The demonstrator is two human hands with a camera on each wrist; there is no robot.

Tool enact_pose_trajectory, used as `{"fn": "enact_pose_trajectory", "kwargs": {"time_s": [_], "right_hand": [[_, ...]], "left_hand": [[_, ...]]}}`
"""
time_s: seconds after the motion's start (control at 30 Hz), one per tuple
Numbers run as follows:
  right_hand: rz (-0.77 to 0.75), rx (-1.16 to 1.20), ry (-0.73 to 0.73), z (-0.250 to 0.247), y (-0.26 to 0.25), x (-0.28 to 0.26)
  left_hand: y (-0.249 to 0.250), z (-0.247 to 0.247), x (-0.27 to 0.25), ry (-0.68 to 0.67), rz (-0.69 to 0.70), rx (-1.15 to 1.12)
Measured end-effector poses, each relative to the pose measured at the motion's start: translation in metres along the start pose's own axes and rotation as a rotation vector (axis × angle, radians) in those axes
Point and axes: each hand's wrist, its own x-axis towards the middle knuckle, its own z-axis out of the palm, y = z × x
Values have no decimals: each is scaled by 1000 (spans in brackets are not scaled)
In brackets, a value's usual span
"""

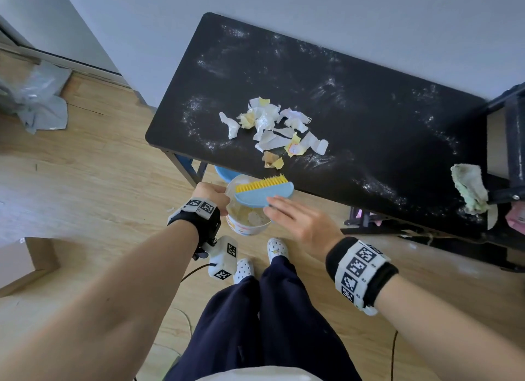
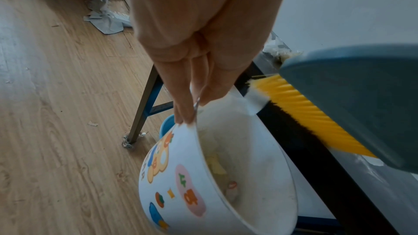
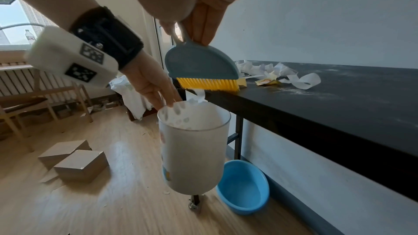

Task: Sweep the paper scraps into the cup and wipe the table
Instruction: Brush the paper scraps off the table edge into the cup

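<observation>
Torn white and yellow paper scraps [image 1: 272, 128] lie heaped mid-table on the black table [image 1: 369, 119], which is dusted with white powder. My left hand [image 1: 221, 199] pinches the rim of a white printed cup [image 1: 247, 220] just below the table's front edge; its fingers [image 2: 194, 108] straddle the rim. Some scraps lie inside the cup [image 2: 217, 167]. My right hand [image 1: 277, 210] grips the handle of a blue brush [image 1: 264, 194] with yellow bristles [image 3: 208, 83] at the table edge, above the cup [image 3: 192, 149]. One white scrap [image 3: 199, 96] hangs off the edge under the bristles.
A greenish rag [image 1: 470, 189] lies at the table's right end beside a dark rack [image 1: 511, 130]. Under the table stands a blue basin [image 3: 244, 187]. Cardboard boxes [image 3: 74, 163] and a crumpled plastic bag [image 1: 37, 96] are on the wooden floor to the left.
</observation>
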Motion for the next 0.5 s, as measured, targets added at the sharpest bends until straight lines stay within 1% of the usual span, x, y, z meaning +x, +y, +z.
{"fn": "enact_pose_trajectory", "kwargs": {"time_s": [0.1, 0.17, 0.23, 0.3, 0.4, 0.43, 0.5], "right_hand": [[11, -1, 56, -5, -3, 1], [32, 5, 122, -10, 0, 10], [89, 8, 209, -12, 10, 25], [190, 8, 270, -10, 24, 39], [349, -7, 280, -9, 39, 45], [374, 2, 267, -9, 41, 45], [368, 29, 249, -11, 40, 44]], "left_hand": [[2, -1, 2, -8, 12, 9], [2, -4, 6, -3, 16, 13], [0, -8, 10, 13, 8, 5], [0, -11, 11, 18, 8, -2], [-1, -13, 11, 4, 3, 4], [-3, -12, 11, 0, 0, -2], [-6, -11, 13, -9, -15, -26]]}}
